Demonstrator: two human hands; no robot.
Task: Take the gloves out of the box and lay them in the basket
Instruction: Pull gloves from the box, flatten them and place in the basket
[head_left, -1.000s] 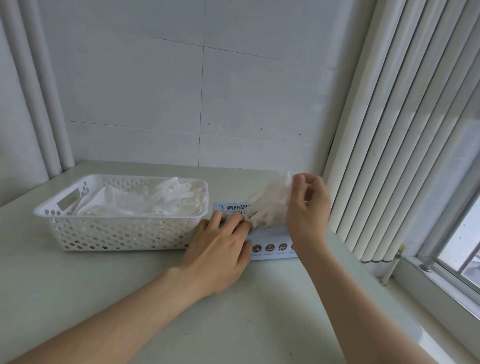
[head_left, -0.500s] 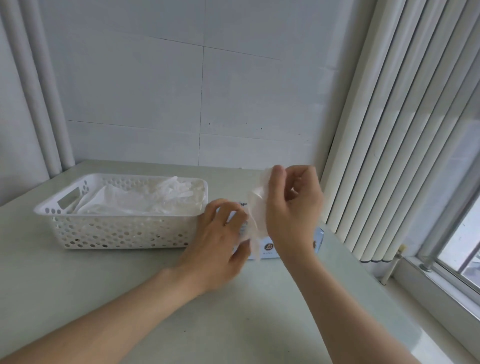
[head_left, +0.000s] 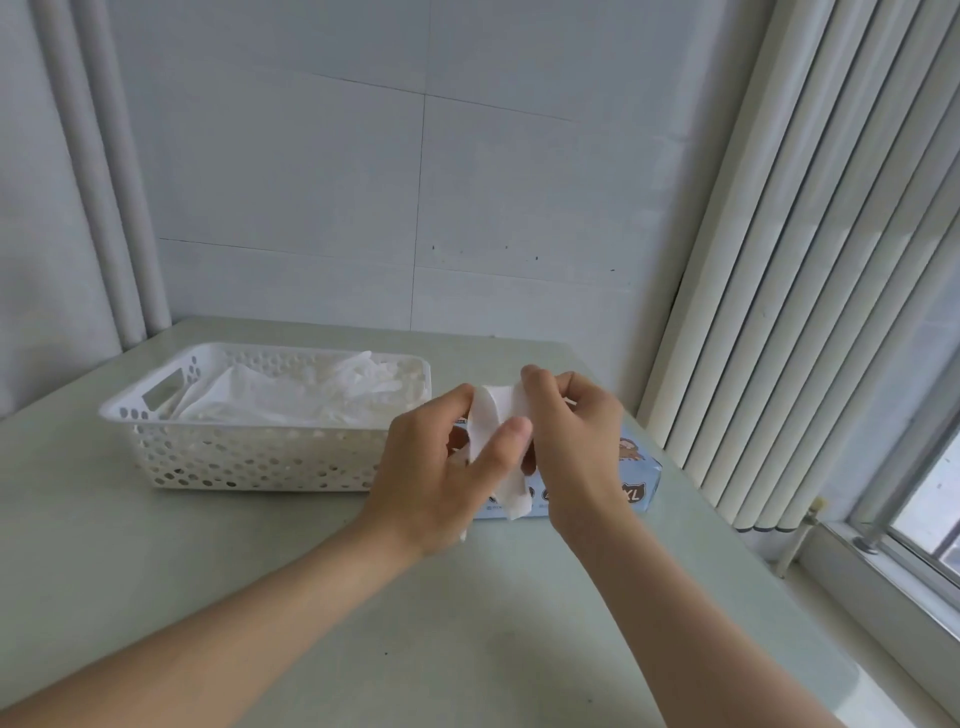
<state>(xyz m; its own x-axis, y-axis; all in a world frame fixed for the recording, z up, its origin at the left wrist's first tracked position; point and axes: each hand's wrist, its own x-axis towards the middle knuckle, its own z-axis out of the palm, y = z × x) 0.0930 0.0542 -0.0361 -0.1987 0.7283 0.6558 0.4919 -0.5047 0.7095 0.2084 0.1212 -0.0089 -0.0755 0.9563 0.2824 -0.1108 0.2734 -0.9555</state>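
**Glove held over box by both hands; basket already holds gloves**

One thin white disposable glove (head_left: 496, 415) is off the surface (head_left: 467, 634), held between both hands above the pale blue cardboard glove box (head_left: 641, 480). The left hand (head_left: 441, 467) pinches its middle section between thumb and curled fingers. The right hand (head_left: 571, 441) pinches its upper edge at twelve o'clock of the glove, fingers curled. The loose lower end hangs to six o'clock, in front of the box's near face.

The box lies flat on the pale green-grey surface, mostly hidden behind the hands; only its right end, at four o'clock of the hands, and a strip of its near face show. The box opening cannot be seen.

The white perforated plastic basket (head_left: 249, 457) stands at nine o'clock of the hands, with a heap of white gloves (head_left: 291, 402) inside. Whether basket and box touch cannot be told.

Pale vertical blinds (head_left: 810, 260) hang at three o'clock of the surface.
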